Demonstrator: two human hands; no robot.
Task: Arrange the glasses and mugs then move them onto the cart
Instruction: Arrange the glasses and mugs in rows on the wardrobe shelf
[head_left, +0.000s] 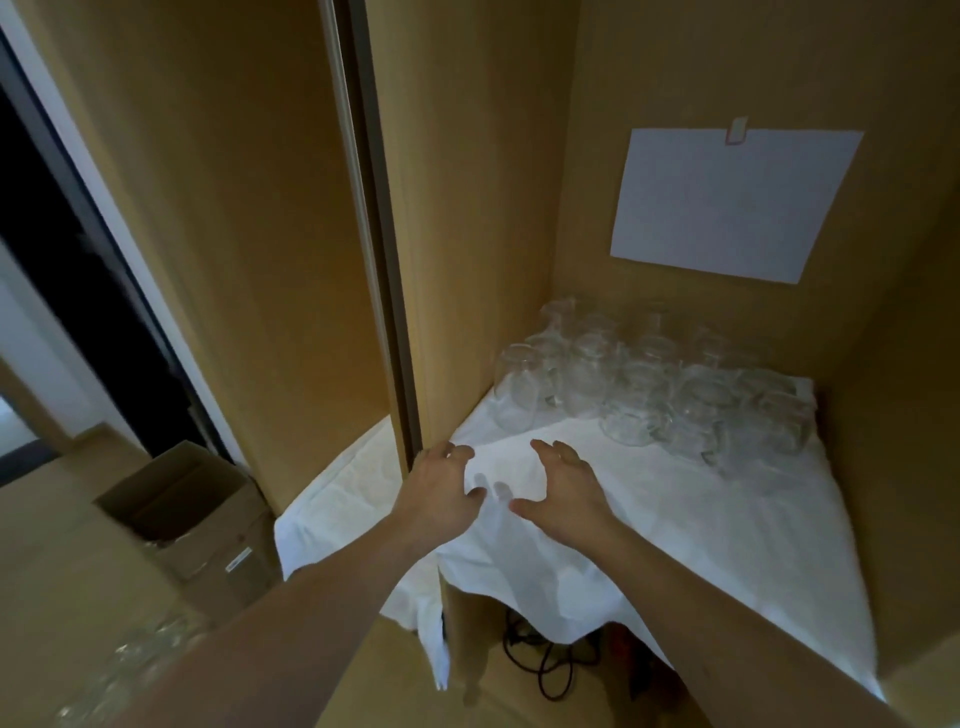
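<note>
While both hands are held spread and empty over the white cloth (649, 519), left hand (441, 493) beside right hand (563, 491), the glasses and mugs (649, 384) are seen clustered at the shelf's back. Being fragile, slippery glass, they are best gripped round the body or by the handle.

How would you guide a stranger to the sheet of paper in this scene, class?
Start at the wooden alcove whose shelf is covered by a white cloth, with clear glasses crowded at its back. Look up the back wall above the glasses. The paper hangs there, held by one clip at its top edge: the only flat, blank, pale rectangle on the brown wood.
</note>
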